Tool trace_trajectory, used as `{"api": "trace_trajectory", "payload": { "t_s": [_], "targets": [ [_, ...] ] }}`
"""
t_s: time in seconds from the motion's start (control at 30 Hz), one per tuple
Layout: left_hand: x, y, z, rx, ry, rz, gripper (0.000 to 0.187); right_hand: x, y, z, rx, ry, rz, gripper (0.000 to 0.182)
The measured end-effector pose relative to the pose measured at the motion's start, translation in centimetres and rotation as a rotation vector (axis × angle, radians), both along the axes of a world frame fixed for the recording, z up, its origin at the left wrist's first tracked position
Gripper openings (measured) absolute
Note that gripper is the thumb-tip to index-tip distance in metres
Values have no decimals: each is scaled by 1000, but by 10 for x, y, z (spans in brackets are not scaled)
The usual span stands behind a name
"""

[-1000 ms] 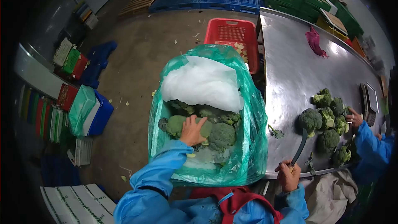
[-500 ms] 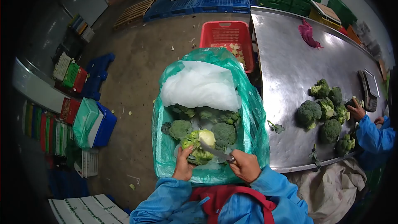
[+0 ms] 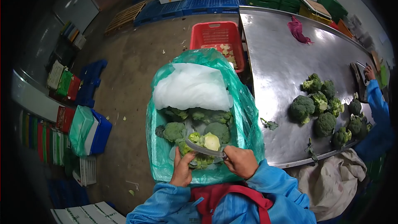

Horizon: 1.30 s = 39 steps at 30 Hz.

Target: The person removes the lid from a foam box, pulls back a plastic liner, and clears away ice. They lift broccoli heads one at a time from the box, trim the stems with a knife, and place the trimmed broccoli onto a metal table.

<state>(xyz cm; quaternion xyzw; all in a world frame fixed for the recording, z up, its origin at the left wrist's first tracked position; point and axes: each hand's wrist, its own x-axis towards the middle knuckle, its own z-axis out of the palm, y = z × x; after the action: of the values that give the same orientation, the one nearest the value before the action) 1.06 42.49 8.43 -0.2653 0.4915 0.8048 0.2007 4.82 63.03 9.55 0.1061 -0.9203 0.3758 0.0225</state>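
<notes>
My right hand [image 3: 241,161] is closed around the handle of a curved knife [image 3: 204,149], whose blade lies across the head of broccoli below its pale cut stem. My left hand [image 3: 182,166] grips this broccoli [image 3: 211,142] from the left, stem side up. Both are over a box lined with a green plastic bag [image 3: 253,141]. Inside the box are several more broccoli heads [image 3: 174,132], with a white sheet [image 3: 190,87] covering the far part.
On the metal table [image 3: 277,66] to the right lie several broccoli heads [image 3: 302,107], a pink cloth [image 3: 298,30] and a scale [image 3: 360,81]. A co-worker's hand [image 3: 369,73] is at the scale. A red crate [image 3: 215,33] stands beyond the box.
The blade has moved from against the cut stem to below it, and the broccoli is turned slightly. The co-worker's hand has gone from the broccoli pile to the scale. The whole view has shifted.
</notes>
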Motion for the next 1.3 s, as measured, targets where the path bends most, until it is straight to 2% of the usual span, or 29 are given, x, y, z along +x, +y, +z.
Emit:
{"api": "trace_trajectory", "payload": {
  "t_s": [0.1,0.23,0.3,0.43,0.53,0.57,0.6,0.63,0.67,0.7,0.73,0.8,0.87,0.93,0.97,1.07,1.1,1.17,1.2,1.27,1.3],
  "targets": [
    [2,1,9,81,163,-58,55,2,6,-14,-26,67,-70,23],
    [10,1,-2,4,126,-55,51,1,18,-42,38,-109,-174,22],
    [15,3,-5,-6,27,-47,51,6,16,-47,35,-101,-185,22],
    [16,-7,-10,52,6,-74,52,11,18,-40,31,-63,-184,20],
    [18,-9,-6,77,55,-164,54,9,37,-55,91,-43,-143,17],
    [22,-8,-6,28,-46,-166,54,11,39,-56,94,-38,-146,17],
    [25,-7,-7,-23,-146,-173,54,15,39,-58,102,-89,-146,16],
    [28,-12,-18,-20,-139,-185,54,19,41,-61,110,-140,-151,15],
    [34,-21,-38,71,-120,-172,52,27,51,-76,115,-139,-162,15],
    [37,-29,-48,161,-108,-158,51,38,69,-99,92,-281,-270,14],
    [28,-34,-39,162,-105,-173,51,43,83,-111,64,-414,-382,12],
    [17,-34,-6,147,107,-193,57,47,91,-80,118,-414,-382,16],
    [2,-17,12,107,141,-200,61,30,76,-50,-410,-256,-282,27],
    [-6,7,16,-269,477,-311,66,14,54,-6,-857,-421,-224,42],
    [-9,19,18,-258,483,-329,66,12,45,6,-854,-410,-243,42],
    [-16,60,31,-1000,1090,-521,83,13,49,17,-949,-412,-292,42],
    [-17,74,32,-1046,1155,-531,93,17,60,8,-1006,-496,-318,44],
    [-16,100,40,-988,1228,-585,96,26,83,-12,-1147,-604,-410,43],
    [-15,112,46,-946,1290,-638,98,35,95,-28,-1139,-586,-433,43],
    [-13,129,51,-862,1315,-694,103,51,118,-47,-1569,-452,-430,34],
    [-12,137,51,-671,1192,-734,103,59,128,-46,-1702,-382,-425,28]
  ]
}}
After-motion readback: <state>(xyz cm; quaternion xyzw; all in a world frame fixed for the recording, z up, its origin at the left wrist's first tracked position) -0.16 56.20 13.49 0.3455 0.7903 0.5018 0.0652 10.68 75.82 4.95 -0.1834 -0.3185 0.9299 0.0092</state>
